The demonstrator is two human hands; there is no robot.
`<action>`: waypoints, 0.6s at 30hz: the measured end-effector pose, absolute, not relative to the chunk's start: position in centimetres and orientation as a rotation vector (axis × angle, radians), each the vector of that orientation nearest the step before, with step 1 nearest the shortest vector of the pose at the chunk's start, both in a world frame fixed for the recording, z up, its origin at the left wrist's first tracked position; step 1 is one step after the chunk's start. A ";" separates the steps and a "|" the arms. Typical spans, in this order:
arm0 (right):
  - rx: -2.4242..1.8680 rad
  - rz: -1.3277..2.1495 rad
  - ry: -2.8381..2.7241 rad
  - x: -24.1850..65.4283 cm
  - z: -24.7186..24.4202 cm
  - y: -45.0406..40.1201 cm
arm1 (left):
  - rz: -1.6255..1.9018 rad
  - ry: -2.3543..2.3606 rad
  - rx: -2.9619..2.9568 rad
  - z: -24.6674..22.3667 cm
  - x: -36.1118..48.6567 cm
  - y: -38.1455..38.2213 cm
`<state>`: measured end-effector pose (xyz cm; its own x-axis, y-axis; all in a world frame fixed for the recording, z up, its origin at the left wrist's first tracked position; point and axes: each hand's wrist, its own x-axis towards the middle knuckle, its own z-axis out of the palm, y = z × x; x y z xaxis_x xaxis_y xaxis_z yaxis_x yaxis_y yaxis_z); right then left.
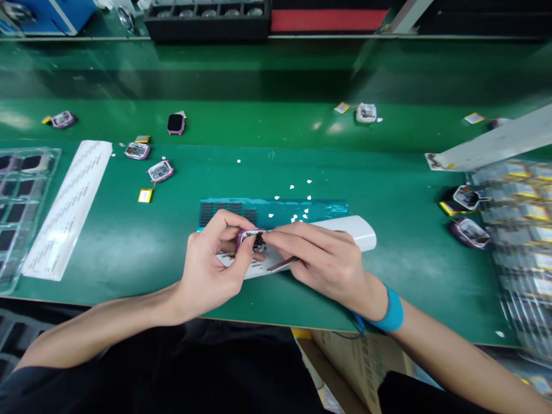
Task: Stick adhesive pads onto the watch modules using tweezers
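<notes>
Between the thumb and fingers of my left hand (219, 259) is a purple smartwatch case (242, 237), its inner electronics facing up. My right hand (321, 256) reaches to the case with its fingertips at the exposed parts. Tweezers (282, 264) lie in the right hand's grip, pointing left below the fingers. Whether the right fingertips pinch a small part cannot be made out. Under both hands lies a white printed sheet (360, 230) with a curled right end. Just behind it is a blue film strip (267, 206) bearing rows of dark strips.
Open watch cases (160, 171) with yellow batteries (145, 196) lie at left, more at right (470, 233). A clear tray (8, 230) of watches and a white label sheet (69, 207) occupy the left. Battery trays (526, 241) fill the right. Small white stickers (295, 218) dot the mat.
</notes>
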<state>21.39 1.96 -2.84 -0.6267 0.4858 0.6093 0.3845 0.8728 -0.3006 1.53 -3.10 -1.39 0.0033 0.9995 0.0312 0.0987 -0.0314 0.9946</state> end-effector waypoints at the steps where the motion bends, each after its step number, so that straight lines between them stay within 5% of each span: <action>1: -0.624 0.135 -2.366 21.4 -2.6 2.0 | 1.179 1.278 1.341 -1.5 1.5 -3.1; 11: -0.771 0.335 -2.333 21.3 -2.8 2.5 | 1.153 1.282 1.229 -1.2 1.1 -1.6; 18: -0.726 0.150 -2.275 21.8 -3.2 2.3 | 0.958 1.238 1.288 -0.4 0.5 -1.3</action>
